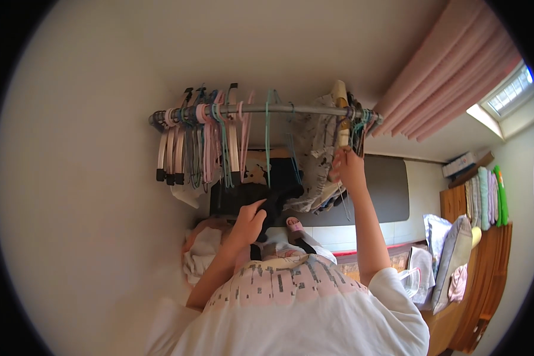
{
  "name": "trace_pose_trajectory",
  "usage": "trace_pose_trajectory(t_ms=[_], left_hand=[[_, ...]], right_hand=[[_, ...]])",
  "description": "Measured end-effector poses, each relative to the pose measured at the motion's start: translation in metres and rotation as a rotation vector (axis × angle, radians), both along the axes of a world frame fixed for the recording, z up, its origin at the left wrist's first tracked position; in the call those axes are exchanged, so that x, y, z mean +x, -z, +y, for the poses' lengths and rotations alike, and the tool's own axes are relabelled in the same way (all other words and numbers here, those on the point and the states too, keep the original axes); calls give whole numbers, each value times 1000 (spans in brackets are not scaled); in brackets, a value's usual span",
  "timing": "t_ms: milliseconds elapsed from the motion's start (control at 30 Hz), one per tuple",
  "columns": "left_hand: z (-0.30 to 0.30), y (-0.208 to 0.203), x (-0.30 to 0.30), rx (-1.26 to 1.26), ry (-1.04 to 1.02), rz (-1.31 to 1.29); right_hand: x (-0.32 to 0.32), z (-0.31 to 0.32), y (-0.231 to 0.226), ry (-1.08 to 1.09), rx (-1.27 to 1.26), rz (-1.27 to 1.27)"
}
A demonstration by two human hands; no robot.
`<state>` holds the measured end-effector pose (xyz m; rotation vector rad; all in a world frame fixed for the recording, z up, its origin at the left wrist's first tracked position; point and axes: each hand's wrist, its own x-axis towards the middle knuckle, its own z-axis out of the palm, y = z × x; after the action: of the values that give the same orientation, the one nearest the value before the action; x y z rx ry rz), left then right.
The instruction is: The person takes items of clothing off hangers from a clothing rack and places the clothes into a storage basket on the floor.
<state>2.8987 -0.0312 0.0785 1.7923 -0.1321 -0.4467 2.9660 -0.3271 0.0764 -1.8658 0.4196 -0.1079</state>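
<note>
My left hand [250,223] is closed on a black garment [273,205], which hangs in dark folds in front of my body. My right hand [348,168] is raised to the right part of the metal clothes rail [302,109], its fingers bent around a thin clothes hanger [345,204] whose pale wire shows below them. Right against those fingers hang a cream-yellow garment [342,127] and a grey-white patterned garment [318,155]. A turquoise hanger [268,142] hangs bare near the rail's middle.
Several pink, teal and black-tipped hangers [204,142] crowd the rail's left part. A pink curtain [439,71] hangs at upper right. Folded cloths [483,199], pillows [451,273] and wooden furniture [492,267] stand on the right. Pale clothes [203,249] lie low at left.
</note>
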Motion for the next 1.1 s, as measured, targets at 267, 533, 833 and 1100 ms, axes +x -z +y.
trace_pose_trajectory(t_ms=[267, 533, 833, 1100], left_hand=[[40, 26, -41, 186, -257, -324], [73, 34, -91, 146, -642, -209], [65, 29, -115, 79, -413, -354], [161, 0, -185, 586, -513, -641]], right_hand=[[165, 1, 87, -309, -794, 227], [60, 70, 50, -98, -620, -416], [-96, 219, 162, -1573, -295, -240], [-94, 372, 210, -1441, 492, 217]])
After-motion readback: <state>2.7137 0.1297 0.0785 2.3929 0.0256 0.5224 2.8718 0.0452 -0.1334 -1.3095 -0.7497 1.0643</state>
